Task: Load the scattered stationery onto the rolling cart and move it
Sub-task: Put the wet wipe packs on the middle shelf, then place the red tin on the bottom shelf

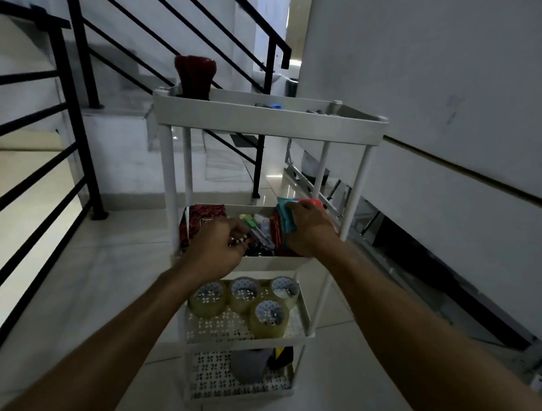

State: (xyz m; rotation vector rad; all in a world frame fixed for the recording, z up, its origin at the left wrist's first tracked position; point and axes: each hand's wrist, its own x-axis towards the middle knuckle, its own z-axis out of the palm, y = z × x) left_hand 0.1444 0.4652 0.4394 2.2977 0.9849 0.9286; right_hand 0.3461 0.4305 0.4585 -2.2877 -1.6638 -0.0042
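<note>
A white cart (270, 122) stands on a tiled landing beside a stair railing (80, 73), both hands reaching into its second shelf. The right hand (309, 229) clamps a teal-and-red packet (287, 206) at the shelf's far-right corner; the left hand (217, 241), just beside it, has its fingers curled among small pens, though what it holds cannot be told. Tape rolls (247, 303) sit below the wrists. Above the hands, a red vase (194, 74) could topple if the cart is jolted.

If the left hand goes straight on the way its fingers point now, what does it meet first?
Probably the green-capped pen among the small items in the cart's second tray, right before the left hand's fingertips. Depth is unclear.
</note>
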